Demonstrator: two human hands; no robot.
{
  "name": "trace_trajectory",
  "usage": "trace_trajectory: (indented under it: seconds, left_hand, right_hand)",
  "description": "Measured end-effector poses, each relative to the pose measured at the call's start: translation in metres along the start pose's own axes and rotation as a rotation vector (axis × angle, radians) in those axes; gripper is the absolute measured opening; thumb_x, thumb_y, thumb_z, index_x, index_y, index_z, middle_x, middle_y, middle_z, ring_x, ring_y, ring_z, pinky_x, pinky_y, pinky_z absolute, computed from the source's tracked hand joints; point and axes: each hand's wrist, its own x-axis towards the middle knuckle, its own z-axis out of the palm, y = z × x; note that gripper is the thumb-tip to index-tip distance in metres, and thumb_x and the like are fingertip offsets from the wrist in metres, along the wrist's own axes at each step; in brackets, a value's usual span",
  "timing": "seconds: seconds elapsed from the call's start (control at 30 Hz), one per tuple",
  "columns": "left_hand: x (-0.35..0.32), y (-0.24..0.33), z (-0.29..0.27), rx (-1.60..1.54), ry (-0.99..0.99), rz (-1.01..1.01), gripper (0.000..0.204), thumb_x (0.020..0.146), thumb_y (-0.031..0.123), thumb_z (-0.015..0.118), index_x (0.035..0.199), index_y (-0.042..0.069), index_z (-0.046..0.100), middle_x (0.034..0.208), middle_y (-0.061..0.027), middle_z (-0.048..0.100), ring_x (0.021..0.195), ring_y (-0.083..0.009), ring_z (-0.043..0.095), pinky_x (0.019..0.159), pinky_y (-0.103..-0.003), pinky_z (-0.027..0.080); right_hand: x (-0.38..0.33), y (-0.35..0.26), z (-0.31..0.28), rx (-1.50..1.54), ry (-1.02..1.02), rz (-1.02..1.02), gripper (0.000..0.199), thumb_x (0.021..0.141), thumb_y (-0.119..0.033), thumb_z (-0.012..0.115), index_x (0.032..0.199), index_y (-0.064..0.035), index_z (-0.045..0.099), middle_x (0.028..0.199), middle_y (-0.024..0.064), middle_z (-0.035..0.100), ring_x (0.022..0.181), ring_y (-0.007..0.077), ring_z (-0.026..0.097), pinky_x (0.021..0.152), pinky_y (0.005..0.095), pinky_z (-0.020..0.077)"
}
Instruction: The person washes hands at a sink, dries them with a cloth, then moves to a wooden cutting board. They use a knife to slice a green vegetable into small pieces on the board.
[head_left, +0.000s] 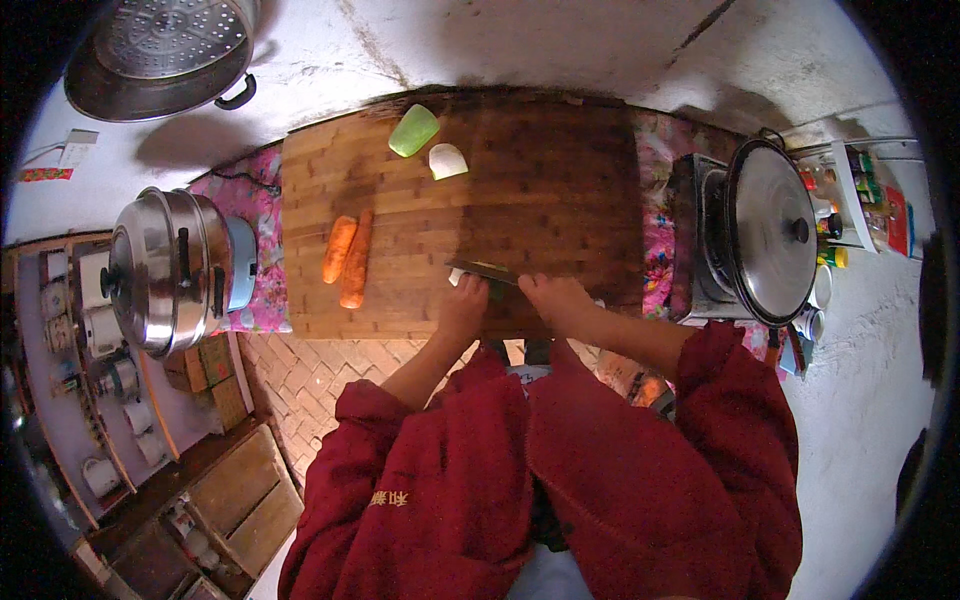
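Observation:
A large wooden cutting board (560, 190) lies before me. At its near edge my right hand (552, 300) is closed around the handle of a kitchen knife (488, 270), whose blade points left. My left hand (466, 303) has its fingers bent over a small white vegetable piece (456, 276) beside the blade; the hand hides most of it. Two carrots, a shorter carrot (338, 249) and a longer carrot (356, 262), lie on the board's left part. Towards the far edge are a pale green vegetable piece (414, 131) and a white, rounded vegetable piece (448, 161).
A steel steamer pot (160, 275) stands left of the board on a flowered cloth (265, 295). To the right, a wide lidded pan (775, 230) sits on a stove (697, 240). A perforated steamer (165, 50) hangs on the wall; a dish shelf (95, 370) is at far left.

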Motion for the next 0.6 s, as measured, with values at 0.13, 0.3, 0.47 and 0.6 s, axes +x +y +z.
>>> trace_trajectory:
  seconds: [0.13,0.3,0.47,0.6]
  left_hand:
    - [-0.001,0.004,-0.001,-0.032,-0.016,-0.021,0.023,0.077,0.007,0.055,0.1,0.003,0.057,0.106,-0.0127,0.054,0.101,-0.0282,0.055,0.075,-0.036,0.055]
    - [0.002,0.005,-0.004,-0.081,0.013,-0.007,0.023,0.076,0.006,0.055,0.098,0.001,0.057,0.105,-0.0149,0.054,0.1,-0.0302,0.055,0.078,-0.037,0.053]
    - [0.003,0.003,0.0,-0.039,0.016,0.012,0.022,0.076,0.007,0.055,0.098,0.001,0.057,0.104,-0.016,0.054,0.099,-0.0313,0.055,0.078,-0.038,0.052]
    - [-0.002,0.003,0.008,-0.029,0.02,-0.003,0.023,0.076,0.008,0.055,0.099,0.001,0.057,0.102,-0.0156,0.053,0.098,-0.0311,0.055,0.078,-0.038,0.052]
  right_hand:
    - [0.0,0.003,0.008,-0.018,0.006,0.003,0.024,0.086,-0.011,0.053,0.109,-0.0057,0.046,0.089,0.0186,0.064,0.073,0.0371,0.067,0.059,0.0468,0.0551]
    - [0.008,0.016,0.025,0.007,0.078,-0.045,0.027,0.084,-0.01,0.054,0.109,-0.0063,0.045,0.089,0.0178,0.063,0.071,0.0365,0.067,0.058,0.0458,0.0548]
    - [0.012,0.012,0.028,0.081,0.099,0.021,0.029,0.08,-0.008,0.057,0.107,-0.0071,0.045,0.091,0.0163,0.063,0.076,0.0382,0.066,0.064,0.0474,0.0538]
    - [0.002,0.004,0.001,0.019,0.016,-0.031,0.021,0.087,-0.012,0.052,0.107,-0.0069,0.045,0.089,0.0182,0.065,0.077,0.0397,0.067,0.064,0.0486,0.055]
